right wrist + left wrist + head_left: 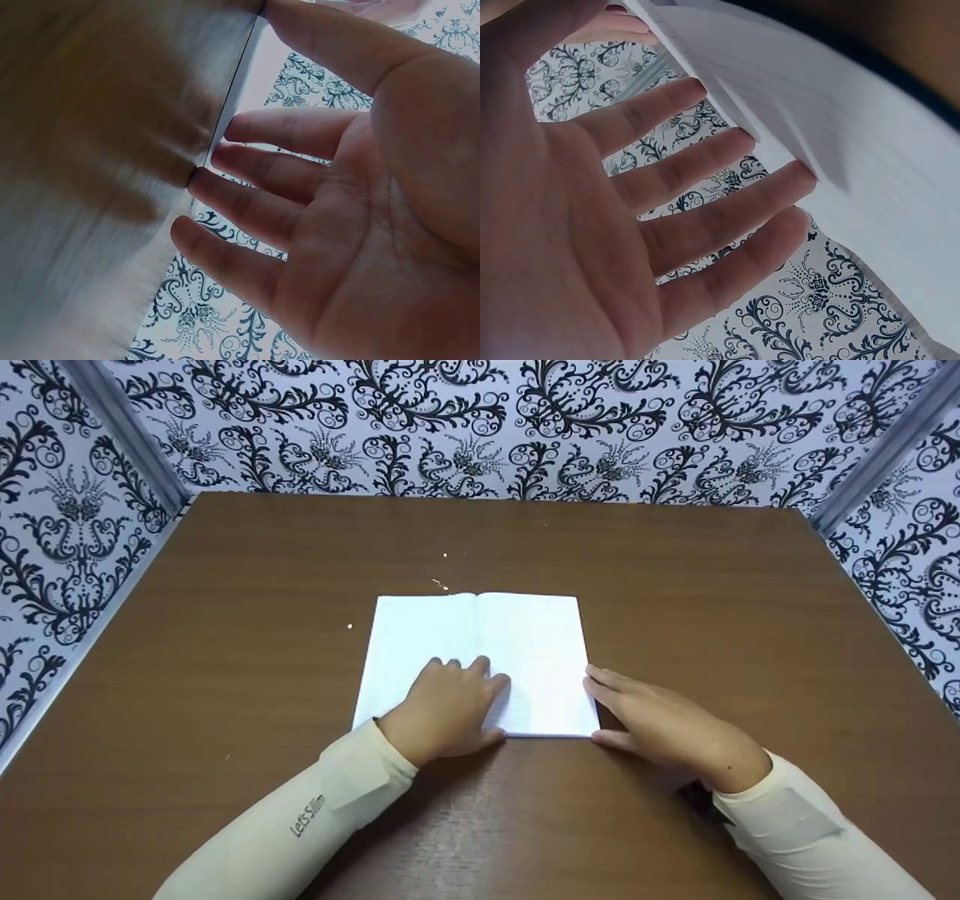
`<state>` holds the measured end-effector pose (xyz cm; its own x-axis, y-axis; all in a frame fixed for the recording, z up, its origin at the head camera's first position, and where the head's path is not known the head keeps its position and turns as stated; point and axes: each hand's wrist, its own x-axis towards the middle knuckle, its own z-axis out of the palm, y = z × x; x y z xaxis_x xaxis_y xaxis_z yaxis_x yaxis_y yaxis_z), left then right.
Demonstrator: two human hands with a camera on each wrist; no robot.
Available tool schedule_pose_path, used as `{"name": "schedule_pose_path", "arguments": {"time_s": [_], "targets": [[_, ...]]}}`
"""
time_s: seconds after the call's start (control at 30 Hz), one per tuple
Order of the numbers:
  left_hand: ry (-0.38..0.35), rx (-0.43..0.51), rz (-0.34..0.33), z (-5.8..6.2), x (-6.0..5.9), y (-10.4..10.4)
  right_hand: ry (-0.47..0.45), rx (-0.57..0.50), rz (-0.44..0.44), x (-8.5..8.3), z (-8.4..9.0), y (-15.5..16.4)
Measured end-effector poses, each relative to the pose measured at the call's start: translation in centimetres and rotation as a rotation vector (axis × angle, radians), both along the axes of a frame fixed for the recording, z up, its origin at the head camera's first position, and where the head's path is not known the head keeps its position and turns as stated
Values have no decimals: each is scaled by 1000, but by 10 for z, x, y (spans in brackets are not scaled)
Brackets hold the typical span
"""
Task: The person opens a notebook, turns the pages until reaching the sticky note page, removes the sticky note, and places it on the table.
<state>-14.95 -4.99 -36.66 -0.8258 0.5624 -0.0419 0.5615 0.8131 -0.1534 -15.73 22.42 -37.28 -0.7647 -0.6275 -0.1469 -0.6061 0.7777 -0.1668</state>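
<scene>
Pale sleeves (300, 817) cover both forearms, nearest the camera. Left hand (448, 709): fingers extended, tips touching the pages near the centre fold. Right hand (660, 724): fingers extended, tips against the right edge, gripping nothing. Notebook (536, 660) lies spread on the brown table (697, 577), near mid-table. Pale specks (349, 626) lie beside and beyond it.

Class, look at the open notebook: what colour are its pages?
White; the notebook's pages show best in the head view.
</scene>
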Motion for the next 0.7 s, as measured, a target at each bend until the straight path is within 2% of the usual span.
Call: {"name": "schedule_pose_path", "arguments": {"time_s": [0.43,0.7], "targets": [[-26,8,-1,0,-1,-1,-9,1,-1,0,1,0],[34,48,-26,-3,-1,-1,-26,0,-19,1,1,0]]}}
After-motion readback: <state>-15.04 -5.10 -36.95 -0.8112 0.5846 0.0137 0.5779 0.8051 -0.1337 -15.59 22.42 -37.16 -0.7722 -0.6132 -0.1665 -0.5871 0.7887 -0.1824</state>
